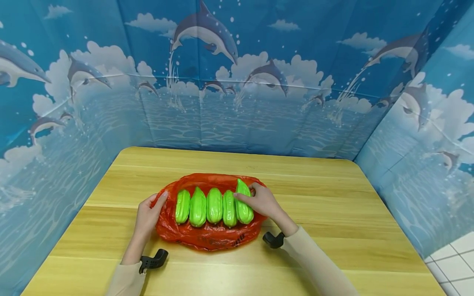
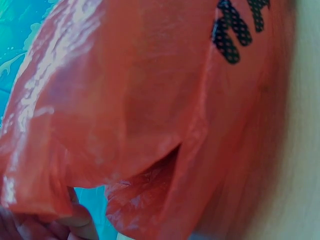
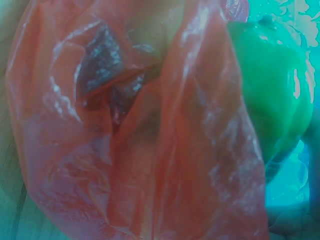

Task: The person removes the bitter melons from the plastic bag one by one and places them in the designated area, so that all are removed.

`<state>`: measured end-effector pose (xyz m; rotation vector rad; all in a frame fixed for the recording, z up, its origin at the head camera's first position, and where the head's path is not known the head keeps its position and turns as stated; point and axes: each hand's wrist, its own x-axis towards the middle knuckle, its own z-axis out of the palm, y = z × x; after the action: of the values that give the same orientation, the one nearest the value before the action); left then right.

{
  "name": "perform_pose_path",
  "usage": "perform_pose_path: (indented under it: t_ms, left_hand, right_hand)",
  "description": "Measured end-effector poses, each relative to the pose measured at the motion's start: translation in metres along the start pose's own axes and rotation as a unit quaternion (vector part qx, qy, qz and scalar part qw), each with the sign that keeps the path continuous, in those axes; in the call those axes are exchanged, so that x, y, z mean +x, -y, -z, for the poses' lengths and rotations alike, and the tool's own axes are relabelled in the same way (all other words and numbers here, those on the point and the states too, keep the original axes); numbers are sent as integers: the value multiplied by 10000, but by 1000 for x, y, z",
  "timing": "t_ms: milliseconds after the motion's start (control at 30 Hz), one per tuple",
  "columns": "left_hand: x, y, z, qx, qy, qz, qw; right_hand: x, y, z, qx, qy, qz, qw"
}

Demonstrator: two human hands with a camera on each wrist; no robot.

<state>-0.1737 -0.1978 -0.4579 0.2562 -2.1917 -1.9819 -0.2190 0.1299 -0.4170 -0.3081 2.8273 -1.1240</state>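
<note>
The held green piece (image 1: 245,210) is, I judge, rather light and quite firm, so it should bear a normal squeeze. Its shine makes me think that the skin can be slippery; to take hold across the middle, with thumb and fingers on two opposite sides, seems the surest. The red bag (image 1: 211,243) is surely thin and soft, and it may tear if one pulls hard; its rim is the good place to pinch.

This piece is bright green, glossy and long, with shallow ribs and a pointed far end. It is at the right side of the red bag, and whether its underside touches the plastic I cannot tell. Four other green pieces (image 1: 198,209) lie side by side within the bag's rim, to the left of it.

The right hand (image 1: 264,201) grasps the held green piece between thumb and fingers. The left hand (image 1: 147,216) pinches the bag's left rim.
</note>
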Motion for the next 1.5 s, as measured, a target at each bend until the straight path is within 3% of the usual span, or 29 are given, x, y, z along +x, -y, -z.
perform_pose_path:
  t_ms: [533, 767, 1200, 1500]
  left_hand:
    - [-1, 0, 0, 5, 39, -4, 10000]
    - [-2, -4, 0, -185, 0, 155, 9997]
    - [0, 3, -1, -60, -13, -28, 10000]
    - [1, 4, -1, -26, -56, 4, 10000]
  right_hand:
    - [-4, 3, 3, 202, -96, -13, 9997]
    - [-6, 6, 4, 237, -128, 27, 9996]
    - [-9, 8, 3, 181, -283, 172, 9993]
    - [-12, 10, 6, 254, -333, 225, 9989]
